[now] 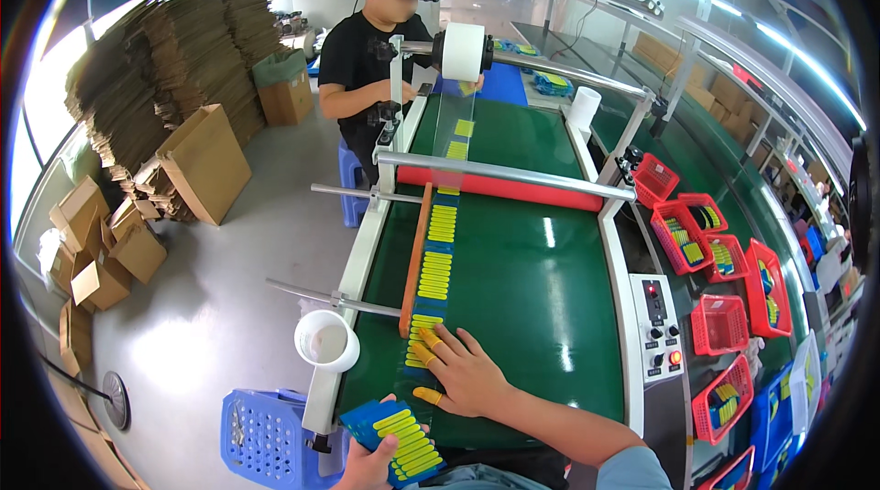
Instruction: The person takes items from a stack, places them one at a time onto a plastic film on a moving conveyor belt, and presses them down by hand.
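My right hand [466, 371] lies flat on the green conveyor belt [522, 279], fingers spread, with yellow caps on some fingertips. Its fingertips touch the near end of a long row of yellow strips [438, 256] on a blue backing that runs up the belt beside an orange guide rail [414, 261]. My left hand [368, 467] holds a blue card covered with yellow strips [401, 440] at the bottom edge. A clear film with yellow strips hangs from a white roll [463, 52] at the far end.
Another person in black [367, 59] stands at the far end of the belt. Red baskets [720, 325] with blue and yellow items sit at right beside a control panel [660, 325]. A blue crate [266, 440] and flattened cardboard stacks [174, 59] stand at left.
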Motion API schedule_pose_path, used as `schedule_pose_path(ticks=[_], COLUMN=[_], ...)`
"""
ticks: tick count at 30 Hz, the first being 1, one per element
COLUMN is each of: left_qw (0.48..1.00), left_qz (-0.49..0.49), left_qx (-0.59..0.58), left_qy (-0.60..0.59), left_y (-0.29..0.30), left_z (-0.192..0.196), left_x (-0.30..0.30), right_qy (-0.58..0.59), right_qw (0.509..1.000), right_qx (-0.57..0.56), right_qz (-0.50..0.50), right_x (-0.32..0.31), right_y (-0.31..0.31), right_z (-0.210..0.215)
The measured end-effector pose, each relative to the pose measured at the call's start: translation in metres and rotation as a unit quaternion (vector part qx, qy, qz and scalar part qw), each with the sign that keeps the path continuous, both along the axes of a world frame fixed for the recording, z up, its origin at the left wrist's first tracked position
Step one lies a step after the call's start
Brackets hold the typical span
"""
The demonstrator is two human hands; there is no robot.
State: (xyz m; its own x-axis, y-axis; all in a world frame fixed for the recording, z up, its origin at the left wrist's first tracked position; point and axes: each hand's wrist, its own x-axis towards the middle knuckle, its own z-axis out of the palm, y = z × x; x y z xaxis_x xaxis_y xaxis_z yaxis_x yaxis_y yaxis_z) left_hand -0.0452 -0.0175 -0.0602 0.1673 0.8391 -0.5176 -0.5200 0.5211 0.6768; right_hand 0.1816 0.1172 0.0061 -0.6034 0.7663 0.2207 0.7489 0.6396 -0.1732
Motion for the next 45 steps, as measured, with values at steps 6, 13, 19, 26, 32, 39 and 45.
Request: schedule_pose_path(ticks=[6, 13, 19, 26, 32, 39, 45], left_qw=[1.0, 1.0, 0.998, 0.986, 0.999, 0.999, 0.99], left_qz=[0.005, 0.014, -0.032, -0.072, -0.025, 0.012, -0.028], left_qx=[0.015, 0.008, 0.061, 0.144, 0.019, -0.045, 0.059], left_qy=[-0.002, -0.021, -0.005, 0.041, -0.04, -0.026, -0.126], left_y=[0.0, 0.001, 0.014, 0.022, 0.026, 0.021, 0.025], left_z=[-0.002, 0.001, 0.036, 0.03, 0.047, 0.075, 0.085], left_x=[-0.001, 0.005, 0.024, 0.026, 0.013, 0.008, 0.011], right_qy=[-0.004, 0.321, 0.413, 0.442, 0.553, 0.453, 0.067], right_qw=[1.0, 0.947, 0.909, 0.861, 0.754, 0.831, 0.986], right_qx=[0.005, -0.019, -0.056, -0.237, -0.311, -0.287, -0.003], right_qz=[-0.016, 0.002, -0.003, -0.085, -0.169, -0.15, -0.155], right_x=[0.005, 0.006, -0.003, 0.0, 0.011, 0.001, -0.01], right_y=[-0.001, -0.033, -0.079, -0.085, -0.064, -0.028, -0.017], right_z=[0.007, 0.032, 0.032, 0.031, 0.019, 0.007, 0.024])
